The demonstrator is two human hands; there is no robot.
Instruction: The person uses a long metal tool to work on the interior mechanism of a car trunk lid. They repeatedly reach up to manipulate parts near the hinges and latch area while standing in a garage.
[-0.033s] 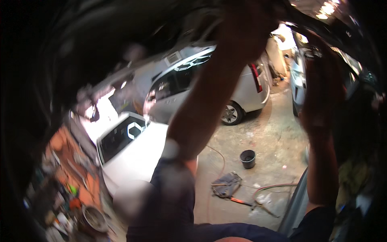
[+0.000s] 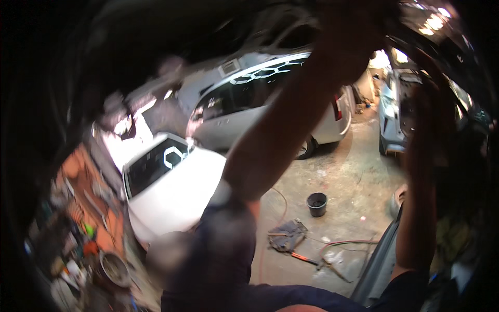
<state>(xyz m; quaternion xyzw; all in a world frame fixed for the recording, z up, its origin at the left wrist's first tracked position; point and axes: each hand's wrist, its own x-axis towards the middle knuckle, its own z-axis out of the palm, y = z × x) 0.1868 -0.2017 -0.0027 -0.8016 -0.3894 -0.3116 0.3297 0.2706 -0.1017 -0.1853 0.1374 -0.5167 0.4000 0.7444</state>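
Observation:
Both my arms reach up toward a dark car underside (image 2: 208,44) above me. My left hand (image 2: 356,36) is at the top, against the dark parts; its fingers are lost in shadow, and whether it holds anything cannot be seen. To its right, my right hand (image 2: 429,101) is raised close to a dark curved edge (image 2: 442,47). Shadow and blur hide its fingers too, so its grip is unclear.
A silver car (image 2: 228,117) and a white car (image 2: 176,203) stand to the left; a light blue car (image 2: 392,117) is at the far right. On the floor are a black bucket (image 2: 316,205), a dark flat bag or cloth (image 2: 288,235), an orange-handled tool (image 2: 305,258) and hoses (image 2: 348,242).
My left forearm and hand have shifted a little right in the view, and my right hand slightly right too. The surroundings have tilted slightly with the camera. No grip change is visible.

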